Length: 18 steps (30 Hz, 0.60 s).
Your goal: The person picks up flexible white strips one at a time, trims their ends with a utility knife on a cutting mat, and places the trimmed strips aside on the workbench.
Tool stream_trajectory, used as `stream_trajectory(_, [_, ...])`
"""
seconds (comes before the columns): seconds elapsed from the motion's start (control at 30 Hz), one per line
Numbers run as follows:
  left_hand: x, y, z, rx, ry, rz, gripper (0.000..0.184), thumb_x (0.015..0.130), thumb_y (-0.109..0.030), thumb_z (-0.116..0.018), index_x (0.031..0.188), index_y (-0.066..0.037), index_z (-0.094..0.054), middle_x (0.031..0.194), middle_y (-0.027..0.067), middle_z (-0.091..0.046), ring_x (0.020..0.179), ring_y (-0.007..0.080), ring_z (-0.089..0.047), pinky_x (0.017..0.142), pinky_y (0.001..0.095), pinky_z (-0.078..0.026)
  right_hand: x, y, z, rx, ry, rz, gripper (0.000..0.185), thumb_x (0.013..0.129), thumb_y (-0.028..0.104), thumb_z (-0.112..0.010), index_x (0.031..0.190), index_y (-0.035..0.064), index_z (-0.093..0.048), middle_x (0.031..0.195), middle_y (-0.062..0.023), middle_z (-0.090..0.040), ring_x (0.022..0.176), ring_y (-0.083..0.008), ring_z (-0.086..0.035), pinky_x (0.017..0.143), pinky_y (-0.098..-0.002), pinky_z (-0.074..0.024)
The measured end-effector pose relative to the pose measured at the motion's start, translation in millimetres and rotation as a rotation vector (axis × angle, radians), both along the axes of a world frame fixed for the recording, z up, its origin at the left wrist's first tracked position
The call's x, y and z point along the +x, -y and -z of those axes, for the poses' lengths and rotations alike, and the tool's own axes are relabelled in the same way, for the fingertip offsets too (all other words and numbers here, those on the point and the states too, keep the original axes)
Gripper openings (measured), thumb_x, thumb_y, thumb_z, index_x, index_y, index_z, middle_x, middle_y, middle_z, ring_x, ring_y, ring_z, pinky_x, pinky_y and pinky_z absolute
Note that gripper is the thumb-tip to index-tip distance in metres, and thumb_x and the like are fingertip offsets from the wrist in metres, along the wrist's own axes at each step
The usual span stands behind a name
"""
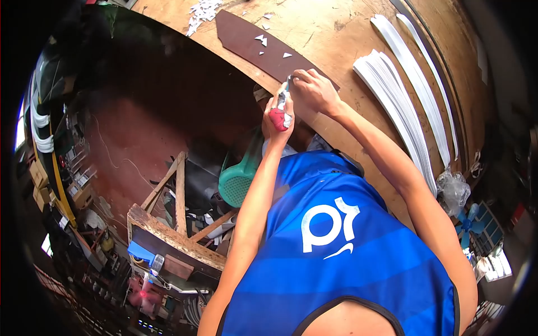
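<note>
My left hand (276, 120) is closed around a small tool with a red and white wrapped handle (278, 119), held upright just off the edge of the wooden table. Close by, my right hand (316, 92) has its fingers bent in a pinch at the tool's thin, dark upper end. What those fingers pinch is too small to make out. Beneath and beyond both hands lies a long dark brown board (252, 42), with several small white triangular scraps (261, 39) on it.
On the wooden table (330, 33), a stack of white strips (392, 106) lies to the right, beside more long strips (414, 73). White scraps (202, 14) are piled at the far edge. A green plastic stool (238, 185) and a wooden frame (179, 196) stand below left.
</note>
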State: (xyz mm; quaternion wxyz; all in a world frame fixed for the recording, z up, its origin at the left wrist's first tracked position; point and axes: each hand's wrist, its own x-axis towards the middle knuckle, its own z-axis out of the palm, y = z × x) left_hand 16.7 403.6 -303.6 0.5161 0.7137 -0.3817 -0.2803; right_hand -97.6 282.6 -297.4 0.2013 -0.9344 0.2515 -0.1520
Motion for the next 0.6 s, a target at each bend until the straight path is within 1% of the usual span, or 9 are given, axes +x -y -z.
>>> stream_trajectory(0.07, [-3, 1, 3, -0.063, 0.077, -0.004, 0.029, 0.096, -0.012, -0.055, 0.121, 0.001, -0.063, 0.103, 0.0203, -0.069, 0.090, 0.0385, -0.064, 0.082, 0.0414, -0.051, 0, 0, 2, -0.006, 0.004, 0.002, 0.012, 0.078, 0.011, -0.064, 0.088, 0.0045, -0.065, 0.115, -0.0069, -0.062, 0.094, -0.0234, -0.058, 0.084, -0.0319, -0.0515])
stream_trajectory(0.2, [-5, 2, -9, 0.006, 0.105, -0.004, 0.029, 0.096, -0.012, -0.054, 0.121, 0.000, -0.064, 0.104, 0.0204, -0.069, 0.090, 0.0381, -0.065, 0.082, 0.0413, -0.051, 0, 2, 4, -0.023, -0.008, 0.000, 0.012, 0.077, 0.010, -0.063, 0.087, 0.0049, -0.065, 0.116, -0.0066, -0.062, 0.094, -0.0234, -0.058, 0.084, -0.0321, -0.0517])
stream_trajectory(0.3, [-5, 1, -10, 0.053, 0.094, -0.008, 0.029, 0.096, -0.012, -0.055, 0.121, 0.000, -0.064, 0.101, 0.0208, -0.069, 0.087, 0.0377, -0.065, 0.080, 0.0421, -0.051, 0, 1, 4, -0.001, -0.003, 0.002, 0.011, 0.076, 0.009, -0.063, 0.086, 0.0051, -0.065, 0.116, -0.0066, -0.062, 0.094, -0.0233, -0.058, 0.083, -0.0323, -0.0518])
stream_trajectory(0.5, [-2, 2, -2, 0.014, 0.079, -0.006, 0.029, 0.096, -0.012, -0.057, 0.120, 0.000, -0.064, 0.093, 0.0209, -0.068, 0.081, 0.0374, -0.064, 0.076, 0.0435, -0.051, 0, 1, 5, 0.005, 0.027, 0.016, 0.009, 0.076, 0.009, -0.063, 0.085, 0.0051, -0.065, 0.116, -0.0065, -0.063, 0.093, -0.0231, -0.058, 0.083, -0.0324, -0.0518])
stream_trajectory(0.57, [0, 1, -1, 0.048, 0.050, 0.029, 0.030, 0.101, -0.016, -0.055, 0.123, 0.002, -0.064, 0.105, 0.0157, -0.070, 0.092, 0.0211, -0.066, 0.082, 0.0340, -0.052, 0, 0, 6, 0.008, 0.030, 0.018, 0.009, 0.076, 0.010, -0.063, 0.084, 0.0051, -0.065, 0.116, -0.0065, -0.063, 0.093, -0.0231, -0.058, 0.083, -0.0324, -0.0518])
stream_trajectory(0.6, [0, 1, -1, 0.049, 0.049, 0.030, 0.030, 0.101, -0.016, -0.055, 0.123, 0.002, -0.064, 0.105, 0.0157, -0.070, 0.092, 0.0211, -0.066, 0.082, 0.0340, -0.052, 0, 0, 6, -0.001, 0.032, 0.018, 0.009, 0.076, 0.010, -0.063, 0.084, 0.0051, -0.065, 0.116, -0.0064, -0.063, 0.093, -0.0231, -0.058, 0.083, -0.0323, -0.0518])
